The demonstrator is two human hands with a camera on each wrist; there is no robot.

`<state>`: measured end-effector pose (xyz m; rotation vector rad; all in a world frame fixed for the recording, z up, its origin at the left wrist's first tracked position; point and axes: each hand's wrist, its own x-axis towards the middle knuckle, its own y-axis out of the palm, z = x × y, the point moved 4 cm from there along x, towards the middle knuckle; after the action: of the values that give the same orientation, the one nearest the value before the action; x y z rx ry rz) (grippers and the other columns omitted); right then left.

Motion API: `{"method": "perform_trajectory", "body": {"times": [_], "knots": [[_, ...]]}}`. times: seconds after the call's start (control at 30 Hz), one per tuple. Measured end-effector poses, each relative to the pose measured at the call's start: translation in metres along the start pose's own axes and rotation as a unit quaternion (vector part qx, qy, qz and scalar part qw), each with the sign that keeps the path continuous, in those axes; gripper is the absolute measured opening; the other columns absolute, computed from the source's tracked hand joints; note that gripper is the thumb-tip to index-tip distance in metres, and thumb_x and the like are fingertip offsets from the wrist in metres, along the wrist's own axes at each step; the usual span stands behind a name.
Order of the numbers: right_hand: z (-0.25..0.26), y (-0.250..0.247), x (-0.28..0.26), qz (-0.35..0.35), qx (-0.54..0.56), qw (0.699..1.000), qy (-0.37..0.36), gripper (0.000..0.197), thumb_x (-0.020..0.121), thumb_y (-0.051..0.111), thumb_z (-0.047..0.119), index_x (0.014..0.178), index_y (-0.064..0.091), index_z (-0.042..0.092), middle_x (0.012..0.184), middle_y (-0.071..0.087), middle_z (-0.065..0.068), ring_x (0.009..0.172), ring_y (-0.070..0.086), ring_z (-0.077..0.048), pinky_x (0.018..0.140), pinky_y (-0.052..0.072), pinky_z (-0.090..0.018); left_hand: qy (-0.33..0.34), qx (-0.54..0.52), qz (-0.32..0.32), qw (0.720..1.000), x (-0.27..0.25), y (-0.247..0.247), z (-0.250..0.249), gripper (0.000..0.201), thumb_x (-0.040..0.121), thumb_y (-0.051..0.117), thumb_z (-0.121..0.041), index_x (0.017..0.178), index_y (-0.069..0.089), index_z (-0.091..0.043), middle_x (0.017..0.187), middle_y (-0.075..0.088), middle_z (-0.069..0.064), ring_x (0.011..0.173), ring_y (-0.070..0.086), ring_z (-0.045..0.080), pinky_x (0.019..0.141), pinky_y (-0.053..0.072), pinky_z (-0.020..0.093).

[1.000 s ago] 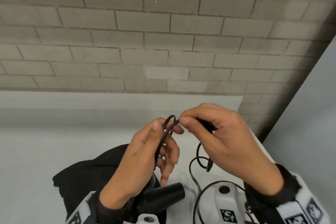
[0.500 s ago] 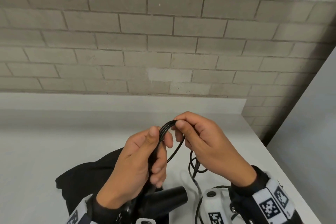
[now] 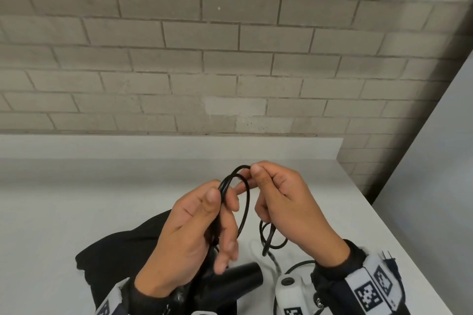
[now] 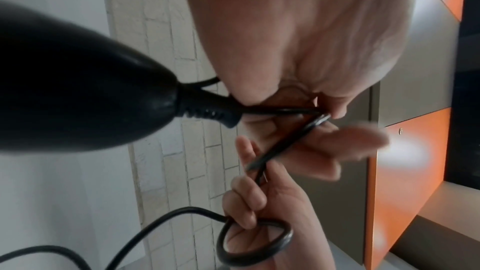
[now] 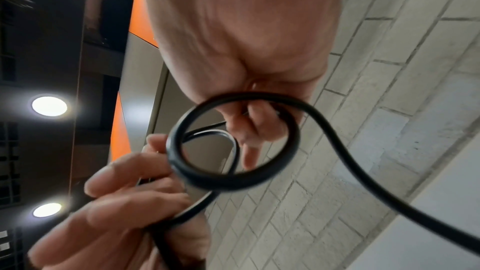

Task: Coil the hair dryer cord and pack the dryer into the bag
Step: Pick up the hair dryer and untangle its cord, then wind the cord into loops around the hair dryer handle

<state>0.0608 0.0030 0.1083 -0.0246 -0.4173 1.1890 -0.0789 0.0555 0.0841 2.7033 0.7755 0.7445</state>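
Observation:
The black hair dryer (image 3: 238, 281) lies low in the head view on a black cloth bag (image 3: 117, 250), its barrel pointing right. Its black cord (image 3: 244, 202) rises in loops between my hands. My left hand (image 3: 202, 222) grips several gathered loops between thumb and fingers. My right hand (image 3: 276, 194) pinches the top of a fresh loop beside the left thumb. In the left wrist view the dryer handle end (image 4: 78, 89) and its strain relief fill the left side. The right wrist view shows a round cord loop (image 5: 233, 139) under my fingers. The plug (image 3: 389, 258) shows by my right wrist.
The white counter (image 3: 76, 199) runs back to a low ledge and a grey brick wall (image 3: 204, 59). The counter's right edge (image 3: 409, 250) slants away beside a grey panel. Slack cord (image 3: 271, 240) lies on the counter under my right hand.
My right hand brought another loop down and left against the bundle in my left hand. Both hands sank a little lower, and the left fingers closed round the gathered loops.

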Motion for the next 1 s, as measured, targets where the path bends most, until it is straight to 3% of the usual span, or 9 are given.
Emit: {"method": "perform_trajectory", "body": {"times": [0.1,0.3,0.4,0.47,0.53,0.67,0.73,0.83,1.0], "knots": [[-0.007,0.008,-0.005,0.041,-0.027,0.999,0.019,0.03,0.103,0.04,0.029,0.095,0.066,0.018,0.086,0.073,0.002,0.044,0.05,-0.016,0.048,0.041,-0.019,0.005,-0.021,-0.018,1.0,-0.003,-0.002,0.0,0.047,0.09,0.061,-0.054,0.095,0.064,-0.007,0.049,0.056,0.006,0.026,0.038,0.002,0.038,0.042,0.017],[-0.016,0.02,-0.017,0.094,-0.047,0.994,0.021,0.018,0.101,0.047,0.027,0.11,0.062,0.028,0.086,0.071,-0.001,0.051,0.055,-0.015,0.054,0.045,-0.024,0.013,-0.053,-0.035,0.998,-0.006,-0.005,-0.001,0.054,0.089,0.061,-0.055,0.107,0.064,-0.005,0.047,0.054,0.005,0.026,0.034,0.0,0.038,0.037,0.01],[-0.028,0.014,-0.021,0.107,-0.093,0.99,0.025,0.034,0.088,0.065,0.032,0.119,0.053,0.04,0.095,0.07,0.007,0.075,0.065,-0.011,0.074,0.055,-0.03,0.017,-0.067,-0.062,0.996,-0.006,-0.008,-0.003,0.051,0.087,0.065,-0.052,0.106,0.064,-0.005,0.043,0.05,0.003,0.025,0.028,0.001,0.036,0.031,0.01],[-0.042,0.009,-0.028,0.144,-0.171,0.974,0.034,0.049,0.081,0.07,0.042,0.123,0.047,0.046,0.106,0.064,0.016,0.097,0.062,-0.005,0.09,0.052,-0.029,0.015,-0.083,-0.081,0.993,-0.006,-0.01,-0.004,0.05,0.085,0.069,-0.052,0.105,0.064,-0.005,0.042,0.049,0.001,0.024,0.028,0.001,0.033,0.026,0.012],[-0.055,0.004,-0.037,0.184,-0.223,0.956,0.048,0.049,0.079,0.068,0.051,0.123,0.048,0.044,0.11,0.061,0.02,0.103,0.059,0.0,0.092,0.05,-0.025,0.017,-0.087,-0.094,0.992,-0.005,-0.013,-0.005,0.051,0.084,0.069,-0.053,0.105,0.065,-0.007,0.043,0.048,0.0,0.025,0.031,0.001,0.034,0.024,0.012],[-0.075,-0.012,-0.053,0.196,-0.242,0.949,0.053,0.034,0.085,0.054,0.061,0.102,0.063,0.033,0.085,0.071,0.01,0.08,0.064,-0.003,0.074,0.052,-0.022,0.025,-0.07,-0.131,0.989,-0.004,-0.019,-0.006,0.056,0.079,0.07,-0.06,0.104,0.067,-0.01,0.044,0.044,-0.003,0.028,0.03,0.003,0.036,0.023,0.011],[-0.085,-0.024,-0.062,0.202,-0.234,0.95,0.053,0.042,0.091,0.044,0.061,0.086,0.066,0.027,0.073,0.07,0.002,0.068,0.063,-0.009,0.068,0.048,-0.028,0.035,-0.072,-0.15,0.985,-0.003,-0.022,-0.009,0.053,0.081,0.068,-0.058,0.105,0.067,-0.011,0.044,0.042,-0.004,0.029,0.029,0.003,0.037,0.022,0.012],[-0.102,-0.05,-0.079,0.202,-0.24,0.947,0.071,0.045,0.093,0.042,0.058,0.08,0.067,0.022,0.064,0.067,0.0,0.06,0.057,-0.006,0.062,0.044,-0.024,0.042,-0.084,-0.206,0.974,-0.002,-0.033,-0.012,0.042,0.094,0.047,-0.048,0.099,0.068,-0.013,0.042,0.036,-0.005,0.029,0.021,0.004,0.038,0.015,0.018],[-0.109,-0.106,-0.089,0.05,-0.28,0.956,0.073,0.035,0.088,0.042,0.056,0.073,0.059,0.031,0.06,0.064,0.002,0.054,0.055,-0.005,0.06,0.045,-0.021,0.034,-0.077,-0.232,0.969,-0.001,-0.03,-0.008,0.045,0.097,0.034,-0.041,0.099,0.066,-0.008,0.042,0.034,-0.004,0.027,0.019,0.004,0.04,0.011,0.023]]}}
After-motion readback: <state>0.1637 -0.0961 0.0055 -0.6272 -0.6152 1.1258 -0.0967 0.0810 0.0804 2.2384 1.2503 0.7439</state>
